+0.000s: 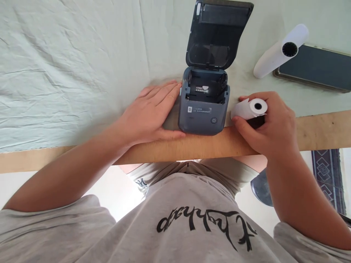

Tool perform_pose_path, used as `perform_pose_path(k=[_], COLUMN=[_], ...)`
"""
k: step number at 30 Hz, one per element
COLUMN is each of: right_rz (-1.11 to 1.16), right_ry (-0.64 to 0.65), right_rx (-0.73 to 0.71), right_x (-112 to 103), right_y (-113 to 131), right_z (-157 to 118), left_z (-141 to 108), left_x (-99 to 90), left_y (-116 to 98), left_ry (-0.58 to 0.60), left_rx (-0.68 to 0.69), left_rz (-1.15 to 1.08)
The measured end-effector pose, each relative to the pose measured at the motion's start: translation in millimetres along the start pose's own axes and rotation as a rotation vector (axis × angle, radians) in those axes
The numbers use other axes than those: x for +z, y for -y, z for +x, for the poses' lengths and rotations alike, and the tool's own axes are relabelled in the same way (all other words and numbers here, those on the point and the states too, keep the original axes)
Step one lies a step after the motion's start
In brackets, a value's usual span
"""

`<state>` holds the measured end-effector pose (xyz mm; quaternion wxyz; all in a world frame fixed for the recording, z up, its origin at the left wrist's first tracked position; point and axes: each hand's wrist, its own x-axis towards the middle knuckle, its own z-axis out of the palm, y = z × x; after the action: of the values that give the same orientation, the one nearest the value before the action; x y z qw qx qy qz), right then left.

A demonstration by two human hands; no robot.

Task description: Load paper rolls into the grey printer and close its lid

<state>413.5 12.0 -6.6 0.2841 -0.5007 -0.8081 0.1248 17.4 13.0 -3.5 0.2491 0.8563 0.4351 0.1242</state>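
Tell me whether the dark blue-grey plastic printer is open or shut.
Open: the dark blue-grey plastic printer has its black plastic lid raised, baring the recessed compartment inside.

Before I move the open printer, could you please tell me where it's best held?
Probably by the body of the printer, coming from left and right and pressing its two sides: it is compact and boxy there, while the lid is flipped open and might swing if gripped.
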Motion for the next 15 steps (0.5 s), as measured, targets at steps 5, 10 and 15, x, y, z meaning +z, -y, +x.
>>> perform_pose_path(k=[5, 10, 15], right_rz=[-0.022, -0.038, -0.035], right_ry=[0.056, 0.042, 0.018], right_rx=[0.062, 0.029, 0.038], right_x=[-8, -9, -7], right_y=[-7, -11, -16], right_z=[-5, -8, -6], left_z=[2, 6, 6], left_x=[-6.3, -9.9, -9.3], left_y=[-14, -17, -13], left_ry=[0.040, 0.048, 0.058], left_rx=[-0.020, -0.016, -0.004], left_rz=[0.056, 0.039, 0.022])
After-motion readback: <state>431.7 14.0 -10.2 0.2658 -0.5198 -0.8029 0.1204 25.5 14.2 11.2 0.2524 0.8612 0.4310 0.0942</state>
